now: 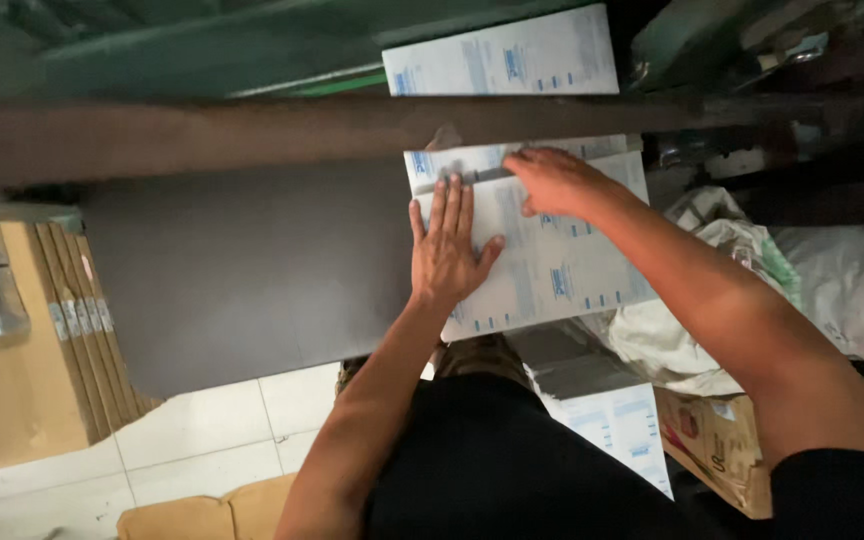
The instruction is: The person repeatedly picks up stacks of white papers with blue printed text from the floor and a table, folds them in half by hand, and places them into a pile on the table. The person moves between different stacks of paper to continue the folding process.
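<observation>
Dark trousers fill the bottom centre of the frame, and both bare forearms reach up from there to a white printed carton sheet [552,260] lying flat on a dark grey worktable [242,280], right of centre. One fold looks begun: a narrow strip along the sheet's upper edge appears creased up beneath a brown crossbar [202,135], while the broad lower part lies unfolded, its lower right corner hanging past the table edge. Pressing palm-down, the left hand [449,250] has its fingers spread flat on the sheet's left half, gripping nothing. Just above and to the right, the right hand [552,182] has its fingers bent onto the crease line; whether it pinches the flap I cannot tell. More white sheets [502,55] lie beyond the bar at the upper centre, brown flattened cartons [62,340] at left.
</observation>
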